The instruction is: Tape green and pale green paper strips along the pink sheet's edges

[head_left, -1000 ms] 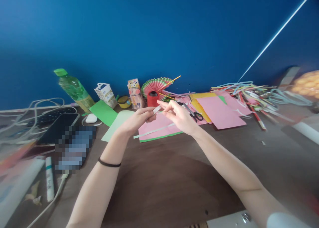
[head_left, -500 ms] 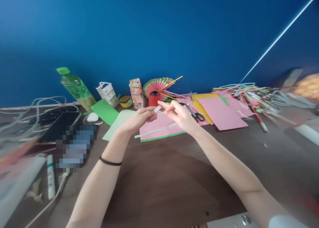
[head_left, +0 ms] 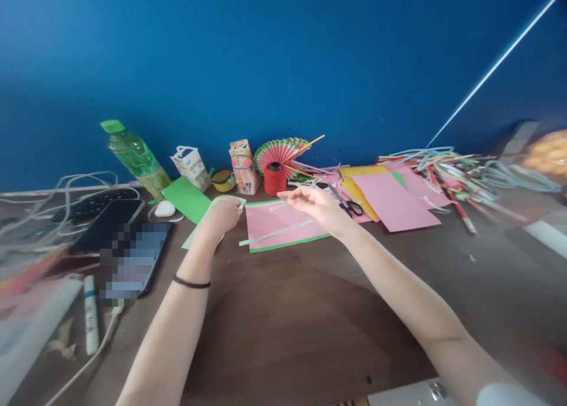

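My left hand [head_left: 222,215] is closed, with a small whitish slip of paper [head_left: 242,203] poking out past its fingers. Beneath that hand lies a pale green sheet [head_left: 191,239], partly hidden by it. My right hand [head_left: 316,206] hovers over the right side of a pink sheet [head_left: 266,223] with green edges, fingers stretched out and nothing visible in them. A long pale strip [head_left: 274,234] runs across the pink sheet, and some tiny white bits [head_left: 277,208] lie near its top. Just behind stands a red spool-like object [head_left: 275,180].
Black-handled scissors [head_left: 353,207] and pink paper [head_left: 394,202] lie to the right, beside a heap of pens and strips [head_left: 452,178]. A folded pink fan [head_left: 277,152], cartons, a green bottle [head_left: 139,158], phones and cables line the back and left.
My left hand has moved left, away from my right hand, taking the whitish slip along. My right hand stays nearly in place with its fingers more extended.
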`<state>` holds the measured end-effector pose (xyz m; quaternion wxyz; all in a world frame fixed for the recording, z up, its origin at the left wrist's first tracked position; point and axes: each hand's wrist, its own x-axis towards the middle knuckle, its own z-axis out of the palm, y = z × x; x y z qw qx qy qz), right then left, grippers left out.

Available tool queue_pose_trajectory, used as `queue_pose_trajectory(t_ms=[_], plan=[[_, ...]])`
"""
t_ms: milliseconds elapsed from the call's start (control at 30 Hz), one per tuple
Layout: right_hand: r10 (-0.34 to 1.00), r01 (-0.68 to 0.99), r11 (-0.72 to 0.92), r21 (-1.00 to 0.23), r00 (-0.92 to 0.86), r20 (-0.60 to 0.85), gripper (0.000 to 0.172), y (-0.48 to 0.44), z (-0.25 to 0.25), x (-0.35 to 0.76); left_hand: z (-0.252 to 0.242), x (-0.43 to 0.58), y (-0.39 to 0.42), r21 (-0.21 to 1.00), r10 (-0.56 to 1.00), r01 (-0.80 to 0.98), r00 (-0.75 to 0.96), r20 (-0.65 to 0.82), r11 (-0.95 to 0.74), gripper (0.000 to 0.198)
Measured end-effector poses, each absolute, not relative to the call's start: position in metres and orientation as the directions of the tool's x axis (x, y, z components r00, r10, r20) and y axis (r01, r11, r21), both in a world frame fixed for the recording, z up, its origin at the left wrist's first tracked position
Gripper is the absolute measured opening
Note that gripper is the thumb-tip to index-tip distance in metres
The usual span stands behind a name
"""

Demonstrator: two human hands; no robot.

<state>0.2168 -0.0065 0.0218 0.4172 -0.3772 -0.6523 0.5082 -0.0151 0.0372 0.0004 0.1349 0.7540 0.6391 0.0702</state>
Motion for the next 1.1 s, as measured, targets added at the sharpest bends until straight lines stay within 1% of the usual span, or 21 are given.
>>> queue_pose_trajectory(t_ms=[100,167,200,233,300,333,367,467,600,700,800,867,900,967,1000,1033,1100], plan=[[0.920,0.103,0.172,-0.980,-0.372,0.122,0.012,-0.006,0.021,0.217,0.000,-0.019,0.038,0.231,0.986,0.966,0.140,-0.091,-0.115,0.017],[0.925,0.115,0.158,-0.981,-0.365,0.107,0.011,-0.005,0.021,0.216,0.008,-0.014,0.033,0.219,0.990,0.967,0.138,-0.037,-0.127,0.020],[0.927,0.119,0.156,-0.981,-0.360,0.104,0.010,-0.005,0.020,0.216,0.014,-0.010,0.030,0.235,0.989,0.961,0.135,0.060,-0.145,0.023],[0.929,0.123,0.155,-0.980,-0.355,0.102,0.010,-0.005,0.020,0.215,0.020,-0.004,0.027,0.283,0.982,0.941,0.160,0.103,-0.183,0.024],[0.935,0.134,0.149,-0.980,-0.342,0.096,0.009,-0.005,0.020,0.214,0.031,0.007,0.020,0.470,0.951,0.831,0.302,0.064,-0.296,0.028],[0.938,0.139,0.146,-0.979,-0.333,0.093,0.009,-0.005,0.020,0.213,0.036,0.012,0.017,0.550,0.933,0.771,0.356,0.046,-0.321,0.029],[0.942,0.145,0.144,-0.979,-0.322,0.091,0.009,-0.005,0.020,0.213,0.040,0.017,0.014,0.591,0.918,0.729,0.394,0.054,-0.347,0.029],[0.949,0.161,0.147,-0.976,-0.300,0.094,0.008,-0.004,0.019,0.213,0.045,0.027,0.006,0.594,0.908,0.715,0.414,0.065,-0.368,0.029],[0.943,0.168,0.133,-0.977,-0.324,0.072,0.008,-0.003,0.018,0.212,0.044,0.030,0.003,0.601,0.886,0.694,0.462,0.050,-0.396,0.023],[0.938,0.200,0.116,-0.973,-0.345,0.041,0.018,-0.003,0.015,0.210,0.042,0.028,0.005,0.582,0.880,0.704,0.473,0.044,-0.407,0.021],[0.934,0.276,0.131,-0.952,-0.357,0.025,0.039,0.000,0.010,0.211,0.040,0.025,0.008,0.566,0.885,0.731,0.466,-0.006,-0.381,0.019],[0.942,0.401,0.176,-0.899,-0.333,0.036,0.050,0.004,0.005,0.218,0.039,0.023,0.009,0.560,0.883,0.751,0.464,-0.069,-0.351,0.019],[0.943,0.500,0.210,-0.840,-0.329,0.039,0.049,0.006,0.002,0.223,0.038,0.023,0.009,0.553,0.884,0.764,0.457,-0.098,-0.333,0.019],[0.944,0.698,0.257,-0.668,-0.329,0.020,0.040,0.012,-0.004,0.236,0.037,0.022,0.011,0.530,0.892,0.794,0.429,-0.143,-0.297,0.020],[0.940,0.760,0.278,-0.588,-0.340,0.006,0.036,0.016,-0.007,0.242,0.035,0.022,0.012,0.517,0.893,0.807,0.419,-0.164,-0.284,0.021],[0.937,0.802,0.280,-0.527,-0.349,-0.033,0.033,0.019,-0.010,0.247,0.032,0.022,0.013,0.507,0.889,0.816,0.418,-0.188,-0.276,0.022],[0.916,0.829,0.292,-0.477,-0.386,-0.110,0.030,0.025,-0.016,0.255,0.024,0.021,0.017,0.498,0.865,0.821,0.440,-0.242,-0.279,0.024]])
